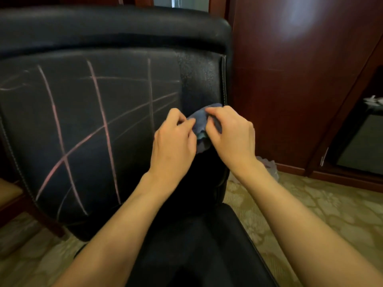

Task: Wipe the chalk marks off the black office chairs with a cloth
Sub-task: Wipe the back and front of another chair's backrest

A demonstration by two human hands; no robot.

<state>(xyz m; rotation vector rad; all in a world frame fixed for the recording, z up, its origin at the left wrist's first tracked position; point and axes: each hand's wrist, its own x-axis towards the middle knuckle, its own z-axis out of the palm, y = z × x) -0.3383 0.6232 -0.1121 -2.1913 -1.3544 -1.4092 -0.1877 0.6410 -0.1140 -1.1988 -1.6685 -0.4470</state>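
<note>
A black office chair point(116, 30) fills the view, its backrest facing me. Pink chalk marks point(104, 129) cross the left and middle of the backrest as a grid of long lines. The right strip of the backrest shows no lines, only a faint dusty sheen. A small bluish-grey cloth point(202, 125) is bunched between my two hands in front of that right strip. My left hand point(174, 141) pinches its left edge with curled fingers. My right hand point(230, 133) grips its right side, fingers curled over the top.
A dark red wooden cabinet point(294, 79) stands right of the chair. A black seat point(207, 245) lies under my forearms. Patterned beige carpet point(310, 208) covers the floor. A wooden chair frame point(31, 206) sits at the lower left. A crumpled pale plastic bag point(269, 166) lies by the cabinet base.
</note>
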